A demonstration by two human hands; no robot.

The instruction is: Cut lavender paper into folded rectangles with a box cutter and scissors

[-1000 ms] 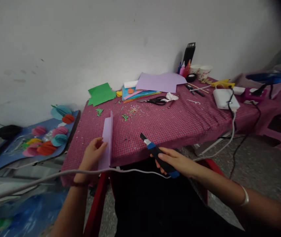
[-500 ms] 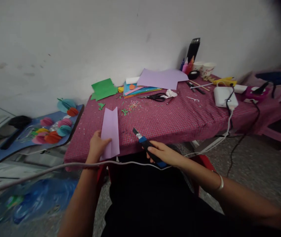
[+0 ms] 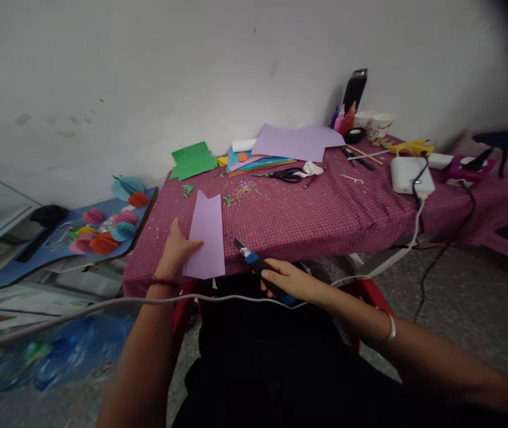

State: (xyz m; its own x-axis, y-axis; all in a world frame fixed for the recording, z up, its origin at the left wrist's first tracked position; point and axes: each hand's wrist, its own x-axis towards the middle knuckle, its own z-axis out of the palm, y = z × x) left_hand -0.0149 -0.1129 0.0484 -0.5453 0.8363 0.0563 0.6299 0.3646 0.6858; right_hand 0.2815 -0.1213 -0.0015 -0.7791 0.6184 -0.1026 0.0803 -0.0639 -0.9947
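Note:
A lilac paper strip (image 3: 208, 229) with a notched far end lies on the checked tablecloth at the table's near left. Its lower end reaches the table's front edge. My left hand (image 3: 177, 246) is at its left side, thumb laid across the paper and index finger stretched away, apart from the thumb; the other fingers are hardly visible. My right hand (image 3: 287, 279) is closed around the handle of a blue and black utility knife (image 3: 258, 264). The knife's blade is out and points up and left, a short way right of the strip and not touching it.
Green scraps (image 3: 228, 201) and thin shreds lie beyond the strip. Black scissors (image 3: 286, 174), green paper (image 3: 193, 160) and a large lilac sheet (image 3: 296, 141) are farther back. A white cable (image 3: 231, 298) crosses before me. A white power bank (image 3: 411, 175) sits at right.
The lilac strip now looks wider and flatter, its crease no longer plain. My left index finger has stretched out. The knife stays in my right hand, slightly nearer the strip.

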